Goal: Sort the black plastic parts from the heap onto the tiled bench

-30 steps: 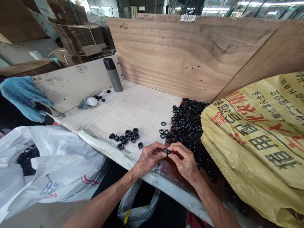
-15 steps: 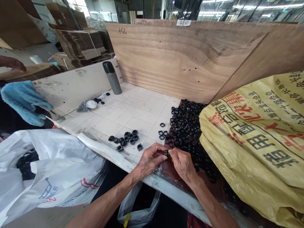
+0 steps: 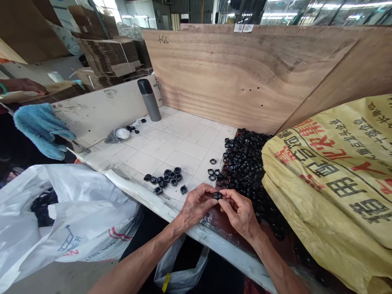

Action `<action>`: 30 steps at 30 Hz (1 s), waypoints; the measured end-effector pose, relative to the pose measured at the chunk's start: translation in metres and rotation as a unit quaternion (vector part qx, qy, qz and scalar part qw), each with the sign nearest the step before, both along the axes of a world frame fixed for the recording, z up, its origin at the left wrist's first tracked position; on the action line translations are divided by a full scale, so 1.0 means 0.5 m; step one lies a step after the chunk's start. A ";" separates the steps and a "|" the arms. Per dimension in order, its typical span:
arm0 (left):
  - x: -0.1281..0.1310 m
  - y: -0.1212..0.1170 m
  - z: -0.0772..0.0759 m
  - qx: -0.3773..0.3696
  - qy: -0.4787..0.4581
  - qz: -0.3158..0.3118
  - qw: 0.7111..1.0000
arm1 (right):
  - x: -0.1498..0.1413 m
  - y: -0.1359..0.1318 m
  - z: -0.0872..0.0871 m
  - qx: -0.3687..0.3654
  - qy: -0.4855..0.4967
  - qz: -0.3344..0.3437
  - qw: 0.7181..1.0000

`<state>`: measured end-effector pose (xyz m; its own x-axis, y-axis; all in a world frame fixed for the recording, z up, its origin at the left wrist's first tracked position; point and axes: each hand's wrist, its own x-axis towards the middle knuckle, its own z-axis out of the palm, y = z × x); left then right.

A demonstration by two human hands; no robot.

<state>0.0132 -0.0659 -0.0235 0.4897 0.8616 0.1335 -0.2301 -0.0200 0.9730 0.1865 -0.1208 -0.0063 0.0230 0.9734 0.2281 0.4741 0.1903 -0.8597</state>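
Over the front edge of the tiled table, my left hand (image 3: 197, 204) pinches a small black plastic ring (image 3: 217, 196) between thumb and fingers. From the other side, the thumb and fingertips of my right hand (image 3: 240, 210) close on the same ring. A large heap of black rings (image 3: 248, 159) lies beyond and to the right of my hands, with a few loose rings (image 3: 212, 175) at its left border. Left of my hands sits a small cluster of thicker black rings (image 3: 168, 177), and a single one (image 3: 183, 189) lies closest to my left hand.
A yellow woven sack (image 3: 330, 179) borders the heap on the right. White sacks (image 3: 92, 204) stand at the front left. A grey flask (image 3: 150, 102) and a small plastic bag (image 3: 118, 134) are on the table, walled by wooden boards (image 3: 239, 77). Another person's hand (image 3: 27, 85) shows at far left.
My right hand's fingers curled tight at the ring half a second ago and are now more extended around it. The other person's hand has come into view at the left. The view shifted slightly.
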 end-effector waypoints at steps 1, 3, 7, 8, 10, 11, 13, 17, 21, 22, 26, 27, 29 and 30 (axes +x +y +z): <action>0.000 0.000 0.001 0.005 0.002 0.001 1.000 | 0.001 0.001 -0.001 -0.002 -0.004 0.000 1.000; -0.001 0.000 0.002 0.023 0.011 -0.003 1.000 | 0.003 0.005 -0.008 0.009 -0.042 -0.012 0.999; 0.000 0.001 0.006 0.011 -0.006 -0.014 1.000 | 0.004 0.007 -0.012 0.034 -0.089 -0.045 0.994; 0.001 0.001 0.007 -0.006 -0.018 -0.014 1.000 | 0.004 0.005 -0.008 0.025 -0.075 -0.045 0.996; 0.002 0.001 0.011 -0.040 -0.042 -0.010 0.998 | 0.002 0.001 0.002 0.006 -0.045 -0.030 0.999; 0.003 0.001 0.013 -0.053 -0.047 -0.006 0.997 | 0.001 -0.001 0.008 0.000 -0.040 -0.016 0.999; 0.003 0.002 0.017 -0.068 -0.044 0.002 0.997 | -0.001 -0.004 0.016 -0.001 -0.050 0.001 0.999; 0.001 0.003 0.024 -0.064 -0.022 0.019 0.998 | -0.002 -0.004 0.023 -0.006 -0.032 -0.011 0.999; 0.001 0.003 0.025 -0.066 -0.013 0.021 0.998 | -0.002 -0.001 0.028 -0.009 -0.037 0.003 0.999; 0.001 0.003 0.024 -0.068 -0.012 0.020 0.997 | -0.002 -0.001 0.029 -0.004 -0.034 -0.001 0.999; 0.001 0.001 0.022 -0.063 -0.014 0.006 0.998 | -0.002 0.003 0.020 -0.001 -0.013 -0.009 1.000; 0.001 0.001 0.022 -0.058 -0.013 0.004 0.998 | -0.002 0.003 0.017 -0.008 -0.023 -0.010 1.000; 0.001 0.001 0.024 -0.057 -0.012 0.003 0.998 | -0.002 0.003 0.010 -0.019 -0.041 -0.018 0.999; 0.001 0.001 0.024 -0.059 -0.013 0.004 0.998 | -0.003 0.002 0.008 -0.018 -0.041 -0.027 0.999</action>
<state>0.0137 -0.0653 -0.0116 0.4803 0.8761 0.0425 -0.2553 0.0933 0.9623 0.1850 -0.1197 -0.0024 0.0591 0.9790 0.1953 0.5513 0.1311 -0.8240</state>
